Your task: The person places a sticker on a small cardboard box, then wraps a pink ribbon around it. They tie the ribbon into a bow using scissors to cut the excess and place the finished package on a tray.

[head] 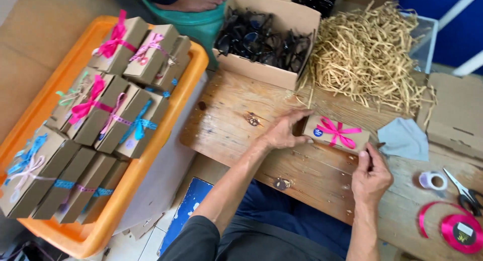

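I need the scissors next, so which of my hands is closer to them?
Right. Your right hand is at the tied box's near corner, a short reach from the scissors; your left hand holds the box's far end.

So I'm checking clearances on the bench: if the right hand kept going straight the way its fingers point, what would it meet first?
The right hand points up the bench at the small brown box with the pink bow; its fingertips look already at the box's near corner.

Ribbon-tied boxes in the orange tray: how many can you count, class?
About 11 in the orange tray: three at the far end, four in the middle, four nearest. More may lie hidden underneath.
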